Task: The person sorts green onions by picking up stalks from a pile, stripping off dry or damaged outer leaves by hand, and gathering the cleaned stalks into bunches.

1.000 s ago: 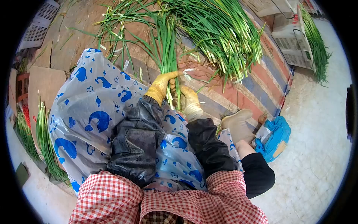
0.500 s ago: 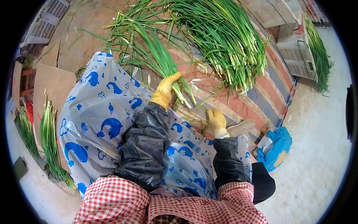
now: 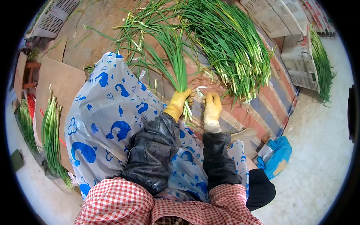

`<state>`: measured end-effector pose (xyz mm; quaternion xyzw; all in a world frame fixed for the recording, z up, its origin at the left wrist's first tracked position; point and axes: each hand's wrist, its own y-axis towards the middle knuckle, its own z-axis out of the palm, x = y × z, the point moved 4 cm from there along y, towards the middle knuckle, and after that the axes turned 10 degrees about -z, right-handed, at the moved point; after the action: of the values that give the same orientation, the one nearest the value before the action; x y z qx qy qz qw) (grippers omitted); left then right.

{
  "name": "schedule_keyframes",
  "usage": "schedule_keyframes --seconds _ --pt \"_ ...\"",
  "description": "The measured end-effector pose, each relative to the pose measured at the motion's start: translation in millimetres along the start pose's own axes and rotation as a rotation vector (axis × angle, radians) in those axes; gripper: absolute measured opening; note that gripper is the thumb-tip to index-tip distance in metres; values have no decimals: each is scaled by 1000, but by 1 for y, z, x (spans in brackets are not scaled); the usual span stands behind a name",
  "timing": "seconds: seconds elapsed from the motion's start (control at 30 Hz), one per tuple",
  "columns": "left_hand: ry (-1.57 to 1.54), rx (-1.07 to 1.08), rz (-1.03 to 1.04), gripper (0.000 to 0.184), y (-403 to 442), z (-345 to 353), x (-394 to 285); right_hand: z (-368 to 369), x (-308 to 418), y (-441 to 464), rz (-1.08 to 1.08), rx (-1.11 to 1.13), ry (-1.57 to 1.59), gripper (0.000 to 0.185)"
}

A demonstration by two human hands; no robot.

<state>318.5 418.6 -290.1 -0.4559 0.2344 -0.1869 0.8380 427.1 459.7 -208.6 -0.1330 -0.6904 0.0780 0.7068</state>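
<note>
My left hand (image 3: 177, 105), in a yellow rubber glove, is closed round a small bunch of garlic chives (image 3: 181, 75). The green leaves fan out away from me, and the pale stem ends poke out below the fist. Just to the right is my right hand (image 3: 212, 108), gloved the same way, with its fingers bent together; whether anything is in them is hidden. A large pile of garlic chives (image 3: 228, 48) lies beyond it, pale ends towards me. Loose leaves (image 3: 137, 45) are scattered at the far left of the pile.
A striped sheet (image 3: 273, 93) covers the ground. White plastic crates (image 3: 300, 67) stand at the right, one beside more chives (image 3: 322, 71). Another bundle (image 3: 50, 127) lies at the left by a brown board (image 3: 60, 80). A blue plastic bag (image 3: 279, 153) sits at the right.
The bunch has swung more upright as my left hand moved right and slightly down. My right hand has moved up, closer to the left. The camera view has shifted slightly.
</note>
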Motion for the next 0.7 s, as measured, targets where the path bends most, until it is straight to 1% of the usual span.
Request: schedule_keyframes --seconds 0.03,0.1,0.13,0.17,0.2,0.23,0.27,0.3,0.33,0.37,0.4,0.43,0.47,0.5,0.57,0.6,0.63,0.7 --pt "32 3 -6 13 3 0 5 10 11 1 0 -4 -6 18" --pt "45 34 10 15 4 3 12 37 28 6 53 193 -227 21" --pt "21 1 102 20 1 6 12 40 7 21 187 254 -355 23" --pt "-4 -33 197 27 0 8 11 45 -12 39 -102 301 -694 32" --pt "-2 -25 232 39 6 8 13 56 -12 42 -147 335 -781 35" --pt "-2 -26 238 39 10 3 15 65 -12 42 -191 370 -867 37" --pt "11 6 260 38 15 -1 17 68 -12 42 -199 349 -873 28" --pt "24 39 280 37 10 -1 13 68 -16 44 -201 353 -872 28" --pt "132 24 180 34 8 -4 11 63 -28 45 -18 281 -588 23" --pt "129 23 176 34 4 -7 8 57 -40 43 163 202 -305 18" --pt "54 118 125 32 1 -5 6 56 -41 41 189 193 -132 10" --pt "-19 215 71 30 -2 0 7 51 -40 39 191 189 -135 10" --pt "-95 203 27 15 -5 3 8 46 -39 36 252 167 6 10" --pt "-95 205 24 15 -7 4 7 41 -38 31 311 146 149 9" --pt "-193 204 8 21 -10 4 5 34 -37 23 308 180 198 10" --pt "-361 256 -89 22 1 0 12 35 -30 17 262 155 332 12" --pt "-365 258 -88 22 4 -3 12 36 -21 11 214 133 463 13" --pt "-315 307 -4 21 1 -3 5 27 -12 -3 224 163 485 16"
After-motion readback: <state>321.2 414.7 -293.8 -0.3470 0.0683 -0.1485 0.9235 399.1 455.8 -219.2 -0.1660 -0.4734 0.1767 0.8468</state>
